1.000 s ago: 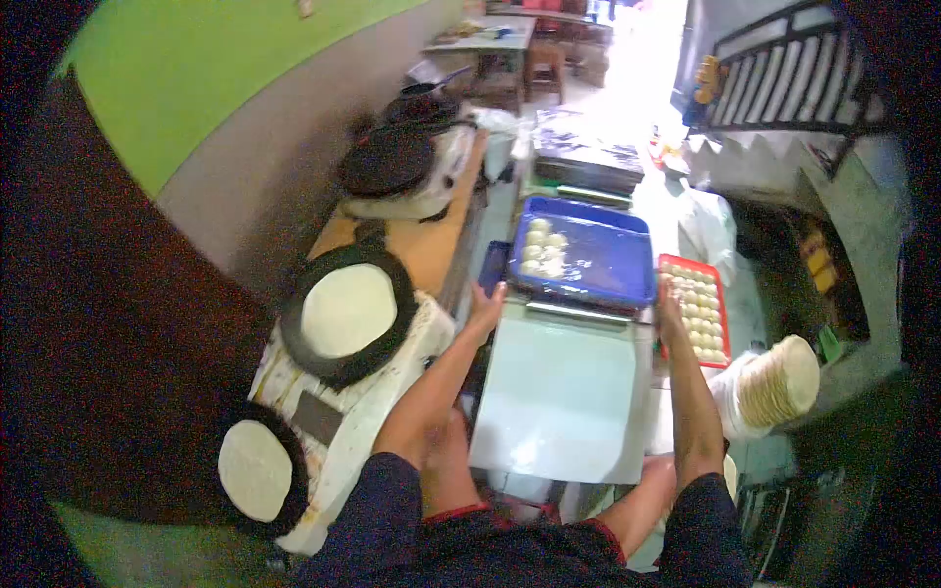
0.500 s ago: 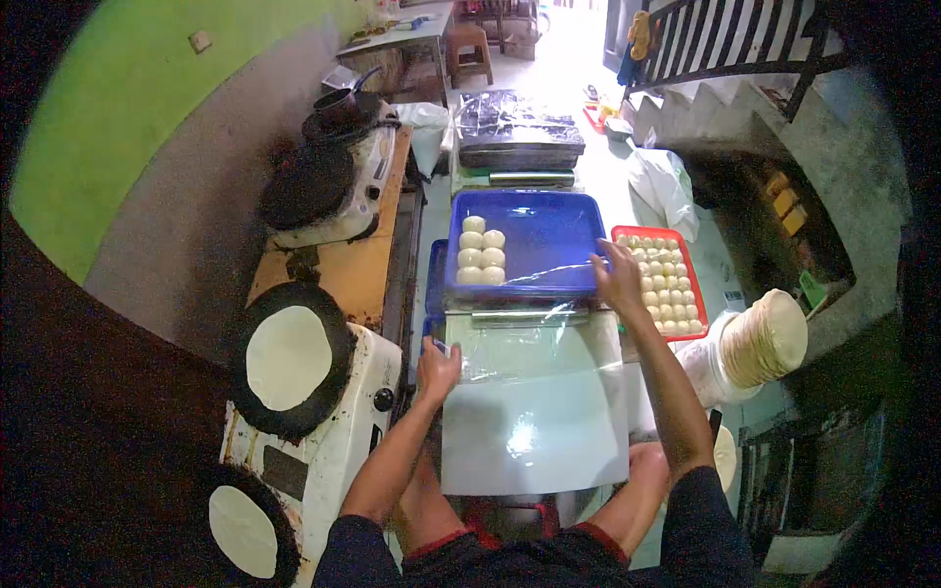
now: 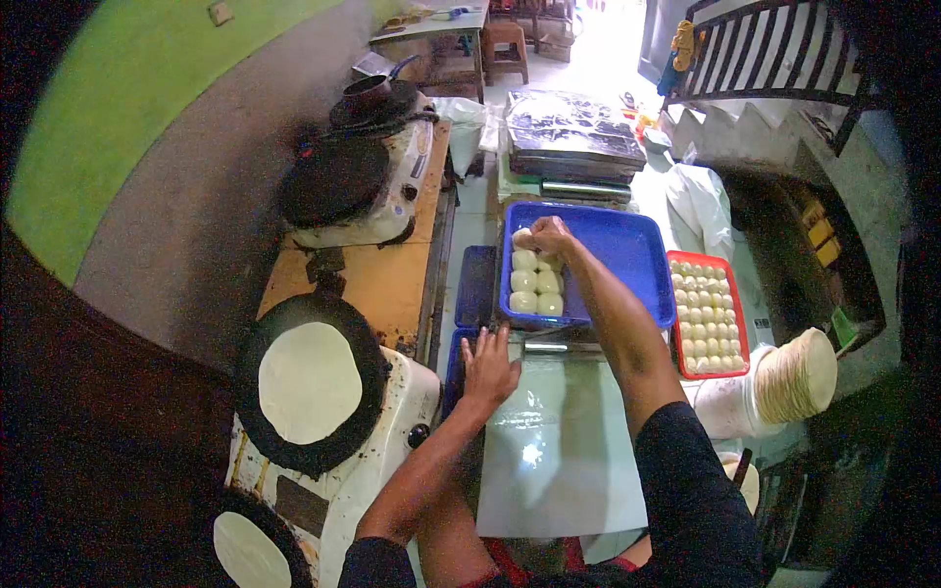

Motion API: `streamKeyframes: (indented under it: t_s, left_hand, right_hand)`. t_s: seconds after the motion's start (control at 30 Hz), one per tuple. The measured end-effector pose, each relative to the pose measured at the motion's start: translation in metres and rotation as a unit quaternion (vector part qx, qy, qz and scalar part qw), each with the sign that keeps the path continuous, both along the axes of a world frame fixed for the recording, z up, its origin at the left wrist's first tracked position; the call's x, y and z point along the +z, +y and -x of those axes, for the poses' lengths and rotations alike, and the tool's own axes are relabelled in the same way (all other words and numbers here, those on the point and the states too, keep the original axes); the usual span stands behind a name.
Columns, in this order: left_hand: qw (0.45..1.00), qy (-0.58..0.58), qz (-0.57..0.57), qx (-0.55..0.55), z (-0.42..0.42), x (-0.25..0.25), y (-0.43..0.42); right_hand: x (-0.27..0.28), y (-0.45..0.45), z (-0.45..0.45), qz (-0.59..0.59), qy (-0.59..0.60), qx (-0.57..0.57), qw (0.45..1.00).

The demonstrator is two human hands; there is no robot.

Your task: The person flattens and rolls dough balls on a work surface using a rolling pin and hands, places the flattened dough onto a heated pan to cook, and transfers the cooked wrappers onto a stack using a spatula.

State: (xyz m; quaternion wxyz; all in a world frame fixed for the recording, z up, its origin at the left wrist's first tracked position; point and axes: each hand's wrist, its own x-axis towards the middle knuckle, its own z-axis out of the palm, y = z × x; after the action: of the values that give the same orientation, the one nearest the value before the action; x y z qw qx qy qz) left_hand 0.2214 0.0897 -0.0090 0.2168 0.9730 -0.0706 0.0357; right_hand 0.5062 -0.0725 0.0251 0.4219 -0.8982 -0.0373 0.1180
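Observation:
My right hand (image 3: 551, 236) reaches into the blue tray (image 3: 632, 257) and closes its fingers round a white dough ball (image 3: 522, 239) at the far end of the left row. Several more dough balls (image 3: 523, 281) sit in two rows at the tray's left side. My left hand (image 3: 489, 368) lies open, fingers spread, at the left edge of the glossy pale work surface (image 3: 564, 470), with nothing in it. Beside its fingers is a lower blue container (image 3: 477, 284), partly hidden.
To the left, flat round griddles stand on stoves, with a thin dough sheet (image 3: 311, 383) on the nearest big griddle and another dough sheet (image 3: 251, 551) below. At right are a red tray (image 3: 710, 368) of small balls and a stack of flatbreads (image 3: 796, 382) on a white bucket (image 3: 720, 405).
My right hand has gone from the blue tray's right rim to the dough ball at far left. My left hand has opened and moved forward. The view has shifted.

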Motion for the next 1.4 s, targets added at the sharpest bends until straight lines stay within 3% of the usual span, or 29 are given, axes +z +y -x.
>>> streamKeyframes:
  t_s: [0.1,0.2,0.23,0.3,0.37,0.4,0.43,0.5,0.6,0.7,0.73,0.83,0.93,1.03,1.2,1.3,1.33,1.4]
  left_hand:
    - [0.999,0.01,0.04,-0.011,-0.009,0.006,-0.002]
    - [0.997,0.056,0.041,-0.027,-0.009,0.012,-0.006]
    - [0.999,0.014,0.043,-0.022,-0.009,0.014,-0.007]
    - [0.997,-0.06,0.053,-0.015,-0.003,0.005,-0.009]
    - [0.996,-0.062,0.054,-0.038,-0.004,0.021,-0.009]
    - [0.988,-0.147,0.034,-0.033,-0.004,0.025,-0.012]
    - [0.992,-0.118,0.017,-0.033,-0.001,0.045,-0.015]
    - [0.987,-0.153,0.013,-0.049,-0.001,0.069,-0.019]
    - [0.977,-0.205,0.025,-0.055,0.008,0.112,-0.03]
    - [0.956,-0.27,0.063,-0.093,0.036,0.157,-0.037]
    - [0.96,-0.256,0.057,-0.101,0.045,0.166,-0.037]
    - [0.959,-0.253,0.059,-0.115,0.071,0.173,-0.038]
    - [0.963,-0.242,0.037,-0.108,0.093,0.164,-0.036]
    - [0.965,-0.23,0.062,-0.114,0.11,0.157,-0.029]
    - [0.956,-0.258,0.029,-0.139,0.13,0.152,-0.014]
    - [0.964,-0.226,0.034,-0.136,0.169,0.122,-0.009]
    - [0.965,-0.223,0.032,-0.138,0.175,0.117,-0.008]
    - [0.966,-0.214,0.016,-0.148,0.19,0.093,0.0]
  right_hand:
    - [-0.003,0.008,0.001,0.053,-0.092,-0.004,0.994]
    - [0.015,0.005,0.016,-0.179,-0.106,-0.07,0.976]
    - [0.02,-0.001,0.027,-0.282,-0.077,-0.087,0.952]
    - [0.086,-0.02,0.1,-0.407,-0.069,-0.067,0.908]
    - [0.094,-0.055,0.154,-0.331,-0.052,-0.012,0.942]
    - [0.084,-0.076,0.187,-0.271,-0.034,0.032,0.961]
    - [0.073,-0.092,0.225,-0.209,-0.013,0.077,0.975]
    - [0.048,-0.108,0.309,-0.194,0.111,0.077,0.972]
    - [0.001,-0.115,0.382,0.001,0.162,0.151,0.975]
    - [-0.009,-0.105,0.408,0.144,-0.011,0.139,0.98]
    - [-0.037,-0.105,0.408,0.065,-0.019,0.144,0.987]
    - [-0.033,-0.055,0.425,0.224,-0.142,0.112,0.958]
    - [-0.013,-0.037,0.438,0.319,-0.12,0.137,0.93]
    - [-0.026,-0.037,0.431,0.313,-0.174,0.13,0.924]
    - [-0.036,-0.066,0.453,0.285,-0.143,0.168,0.933]
    - [-0.033,-0.088,0.492,0.254,-0.148,0.199,0.935]
    - [-0.05,-0.095,0.486,0.223,-0.212,0.209,0.928]
    - [-0.035,-0.129,0.475,0.131,-0.116,0.217,0.96]
